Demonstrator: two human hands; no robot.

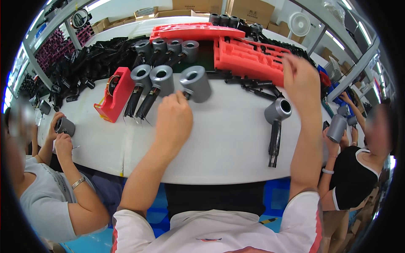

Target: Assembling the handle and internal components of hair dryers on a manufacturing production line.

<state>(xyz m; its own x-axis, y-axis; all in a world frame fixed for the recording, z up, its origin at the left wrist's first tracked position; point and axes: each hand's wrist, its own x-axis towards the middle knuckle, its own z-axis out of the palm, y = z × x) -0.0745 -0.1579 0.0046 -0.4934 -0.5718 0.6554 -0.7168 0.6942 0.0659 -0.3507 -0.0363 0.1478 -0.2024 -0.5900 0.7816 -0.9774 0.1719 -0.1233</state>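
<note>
My left hand (174, 120) is closed around the handle end of a grey hair dryer (201, 89), whose round body tilts above the white table. Over the right end of a red foam tray (249, 59) is my right hand (303, 80), its fingers drawn together; anything between them is hidden. Below that hand, a second grey hair dryer (274, 110) lies with its black handle toward me. Several black handle parts (253, 84) are scattered along the tray's near edge. Left of my left hand lie more dryers (161, 78) with black handles and thin wires.
A red tape dispenser (114, 95) stands left of the dryers. Black parts (101, 59) are heaped at the back left. Another red tray (194, 30) lies at the back. Co-workers on the left (46, 198) and right (358, 177) each handle a grey dryer body.
</note>
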